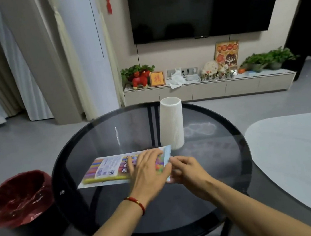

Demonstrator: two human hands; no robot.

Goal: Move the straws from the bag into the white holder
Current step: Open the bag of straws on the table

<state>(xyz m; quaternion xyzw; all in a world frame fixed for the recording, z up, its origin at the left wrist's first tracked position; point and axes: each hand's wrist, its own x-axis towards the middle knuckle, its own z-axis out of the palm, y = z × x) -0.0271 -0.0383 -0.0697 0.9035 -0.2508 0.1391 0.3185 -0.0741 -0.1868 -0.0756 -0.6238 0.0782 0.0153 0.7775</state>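
A flat plastic bag of coloured straws [108, 170] lies on the round dark glass table [220, 153], its long side running left to right. My left hand [148, 168] rests palm down on the bag's right half, fingers spread. My right hand [184, 169] pinches the bag's right end between thumb and fingers. The straws stay packed inside the bag. A tall ribbed white holder [171, 123] stands upright just behind the bag's right end, and nothing shows above its rim.
A black bin with a red liner [20, 199] stands on the floor at the table's left. A pale table top [297, 155] reaches in from the right. Behind are a low TV cabinet [210, 88] with plants and ornaments, and curtains at the left.
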